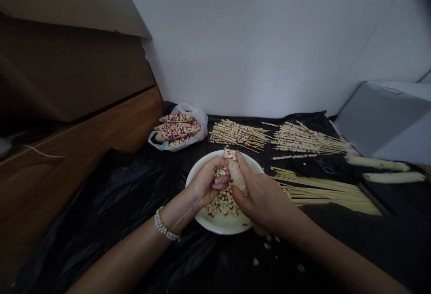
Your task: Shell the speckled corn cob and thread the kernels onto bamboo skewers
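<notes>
My right hand (261,193) is wrapped round a corn cob (237,175), which is tilted over a white bowl (220,230). Much of the cob is bare, with white and dark red kernels left near its upper end. My left hand (207,182) is curled beside the cob, its thumb and fingertips close against it. Pale corn kernels (218,173) show between that thumb and the bent fingers. Loose kernels (224,204), white and dark red, lie in the bowl under both hands. A beaded bracelet (164,225) is on my left wrist.
Black plastic sheeting (134,195) covers the surface. Whole corn ears (178,128) lie in a plastic bag (201,121). Two piles of kernel-threaded skewers (235,133) lie behind the bowl and to its right. Bare sticks (330,193) and two stripped cobs (393,177) are at right.
</notes>
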